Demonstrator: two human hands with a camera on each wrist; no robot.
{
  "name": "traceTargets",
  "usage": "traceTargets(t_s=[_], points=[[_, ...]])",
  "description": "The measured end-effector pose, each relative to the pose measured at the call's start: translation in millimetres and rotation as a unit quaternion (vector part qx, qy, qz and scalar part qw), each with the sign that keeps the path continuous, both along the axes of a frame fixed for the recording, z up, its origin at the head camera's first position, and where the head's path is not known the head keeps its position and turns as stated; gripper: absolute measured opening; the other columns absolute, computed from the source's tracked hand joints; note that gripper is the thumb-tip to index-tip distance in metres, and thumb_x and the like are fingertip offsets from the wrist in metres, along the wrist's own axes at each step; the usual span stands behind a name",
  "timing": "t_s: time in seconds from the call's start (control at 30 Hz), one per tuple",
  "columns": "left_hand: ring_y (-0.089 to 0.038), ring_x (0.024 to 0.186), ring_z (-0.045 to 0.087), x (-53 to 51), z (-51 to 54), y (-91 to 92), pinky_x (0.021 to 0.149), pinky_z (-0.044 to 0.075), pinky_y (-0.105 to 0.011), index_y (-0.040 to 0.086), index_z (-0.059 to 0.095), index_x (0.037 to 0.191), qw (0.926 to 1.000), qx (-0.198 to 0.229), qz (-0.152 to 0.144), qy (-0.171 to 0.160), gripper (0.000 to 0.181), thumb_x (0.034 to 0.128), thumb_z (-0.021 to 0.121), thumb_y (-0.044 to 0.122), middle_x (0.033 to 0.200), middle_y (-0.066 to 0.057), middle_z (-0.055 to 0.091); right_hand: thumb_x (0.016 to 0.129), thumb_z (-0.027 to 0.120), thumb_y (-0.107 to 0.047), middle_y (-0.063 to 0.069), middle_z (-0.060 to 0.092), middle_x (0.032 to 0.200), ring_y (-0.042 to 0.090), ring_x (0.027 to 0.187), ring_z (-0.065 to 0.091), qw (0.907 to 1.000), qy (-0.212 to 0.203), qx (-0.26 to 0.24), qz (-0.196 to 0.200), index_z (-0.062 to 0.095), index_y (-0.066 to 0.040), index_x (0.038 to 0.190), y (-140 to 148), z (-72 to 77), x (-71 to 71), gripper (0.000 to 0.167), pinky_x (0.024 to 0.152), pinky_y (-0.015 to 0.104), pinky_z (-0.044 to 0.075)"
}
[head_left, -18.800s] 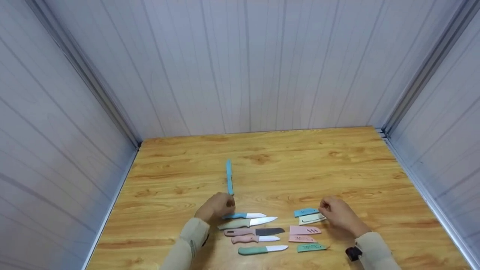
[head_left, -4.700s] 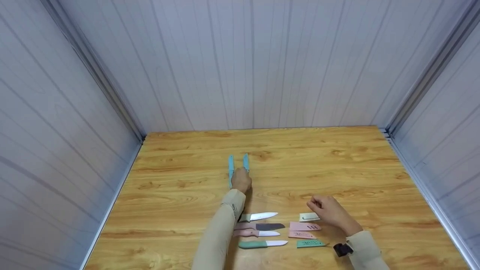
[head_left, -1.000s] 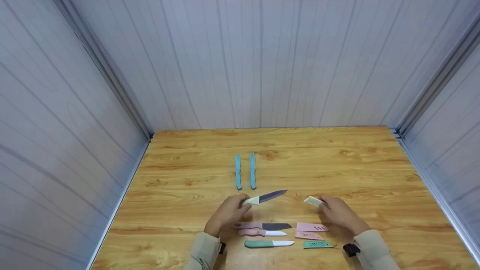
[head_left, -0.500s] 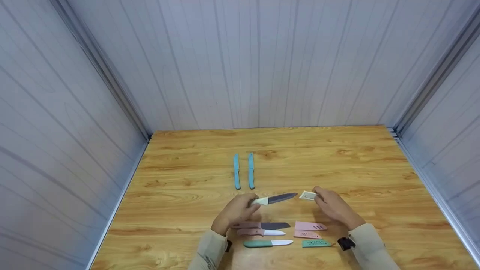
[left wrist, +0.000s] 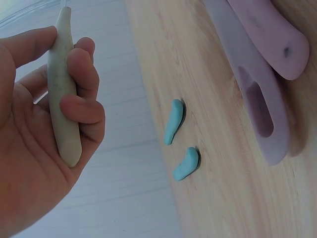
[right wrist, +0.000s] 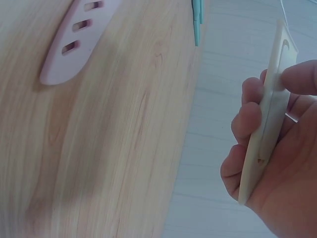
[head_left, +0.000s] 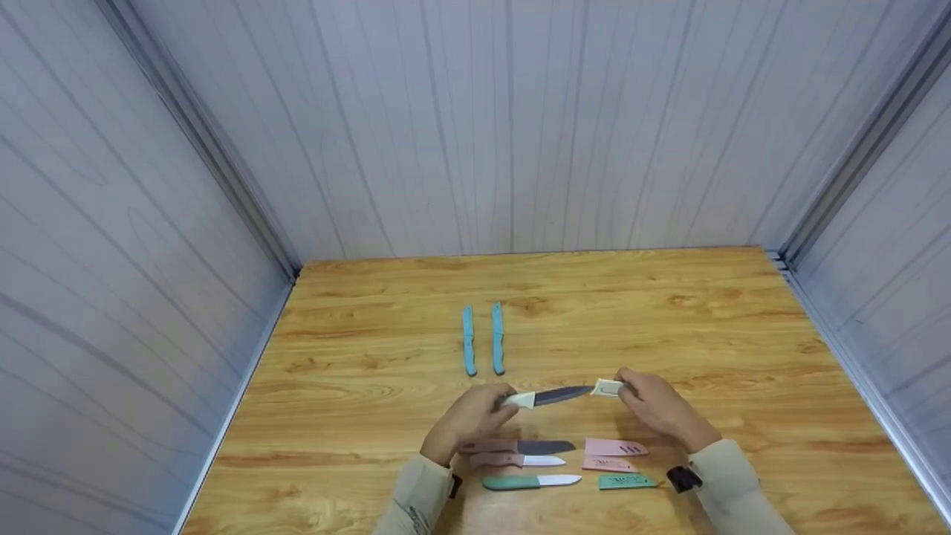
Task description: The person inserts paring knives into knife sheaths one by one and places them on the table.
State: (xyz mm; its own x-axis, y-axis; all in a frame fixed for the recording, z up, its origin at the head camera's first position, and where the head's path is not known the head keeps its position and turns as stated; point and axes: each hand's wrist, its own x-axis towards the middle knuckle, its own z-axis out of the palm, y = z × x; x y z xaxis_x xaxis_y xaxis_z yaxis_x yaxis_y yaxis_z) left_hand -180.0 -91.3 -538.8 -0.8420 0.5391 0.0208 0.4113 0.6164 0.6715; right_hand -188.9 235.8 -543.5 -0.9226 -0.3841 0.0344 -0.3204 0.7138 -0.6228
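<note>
One white knife (head_left: 559,394), beyond the green knife (head_left: 520,482): left hand (head_left: 468,417) grips its handle (left wrist: 58,84), right hand (head_left: 660,406) pinches the white cover (head_left: 607,388) at its tip (head_left: 585,389); sheathing seems underway, calling for straight alignment.

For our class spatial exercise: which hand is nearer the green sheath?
Right. The right hand is just beyond the green sheath; the left hand is farther, to its left.

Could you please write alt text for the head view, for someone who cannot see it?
A person's left hand holds a cream-handled knife, its tip at the mouth of a cream sheath in the right hand. Nearer the person lie three unsheathed knives and three sheaths; farther back on the wooden table, two blue sheathed knives.
</note>
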Motion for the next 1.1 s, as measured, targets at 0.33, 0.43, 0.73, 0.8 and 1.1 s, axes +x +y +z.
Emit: traceTargets(t_s=[0.33, 0.43, 0.73, 0.8, 1.1], points=[[-0.009, 0.083, 0.060, -1.0, 1.6, 0.6, 0.074, 0.049, -0.029, 0.009, 0.065, 0.111, 0.9995, -0.013, -0.017, 0.022, 0.025, 0.0970, 0.054, 0.027, 0.098, 0.001, 0.066, 0.100, 0.048, -0.028, -0.008, 0.048, 0.070, 0.009, 0.061, 0.042, 0.9998, 0.002, 0.008, 0.019, 0.057, -0.018, 0.089, 0.5, -0.6, 0.0, 0.017, 0.059, 0.028, 0.037], [-0.010, 0.083, 0.061, -1.5, 1.9, 1.0, 0.074, 0.049, -0.030, 0.008, 0.066, 0.111, 0.9991, -0.017, -0.023, 0.033, 0.026, 0.0965, 0.055, 0.027, 0.097, 0.000, 0.066, 0.100, 0.048, -0.034, -0.008, 0.047, 0.068, 0.009, 0.059, 0.041, 0.9996, 0.004, 0.009, 0.026, 0.057, -0.018, 0.087, 0.7, -1.0, -0.3, 0.022, 0.058, 0.028, 0.037], [-0.008, 0.079, 0.060, -0.5, 5.3, 5.3, 0.069, 0.048, -0.027, 0.010, 0.067, 0.112, 0.9976, -0.048, -0.022, 0.044, 0.027, 0.0934, 0.061, 0.029, 0.098, 0.001, 0.067, 0.097, 0.051, -0.040, -0.010, 0.054, 0.074, 0.009, 0.062, 0.045, 0.9993, -0.008, 0.024, 0.028, 0.061, -0.018, 0.092, -0.7, -0.9, 0.8, 0.024, 0.059, 0.030, 0.039], [-0.007, 0.077, 0.059, -0.4, 6.2, 7.1, 0.067, 0.047, -0.026, 0.012, 0.068, 0.110, 0.9967, -0.061, -0.020, 0.050, 0.026, 0.0916, 0.064, 0.030, 0.096, 0.003, 0.067, 0.097, 0.052, -0.039, -0.009, 0.057, 0.079, 0.009, 0.065, 0.047, 0.9991, -0.006, 0.031, 0.029, 0.063, -0.017, 0.095, -1.4, -0.7, 1.3, 0.024, 0.061, 0.031, 0.041], [-0.005, 0.070, 0.054, 2.1, 5.7, 17.4, 0.062, 0.043, -0.025, 0.014, 0.068, 0.103, 0.9957, -0.078, -0.010, 0.048, 0.020, 0.0861, 0.071, 0.025, 0.087, 0.008, 0.064, 0.096, 0.053, -0.040, -0.006, 0.062, 0.085, 0.009, 0.066, 0.049, 0.9985, 0.003, 0.044, 0.032, 0.065, -0.014, 0.100, -3.9, -0.4, 2.4, 0.029, 0.062, 0.032, 0.043]])
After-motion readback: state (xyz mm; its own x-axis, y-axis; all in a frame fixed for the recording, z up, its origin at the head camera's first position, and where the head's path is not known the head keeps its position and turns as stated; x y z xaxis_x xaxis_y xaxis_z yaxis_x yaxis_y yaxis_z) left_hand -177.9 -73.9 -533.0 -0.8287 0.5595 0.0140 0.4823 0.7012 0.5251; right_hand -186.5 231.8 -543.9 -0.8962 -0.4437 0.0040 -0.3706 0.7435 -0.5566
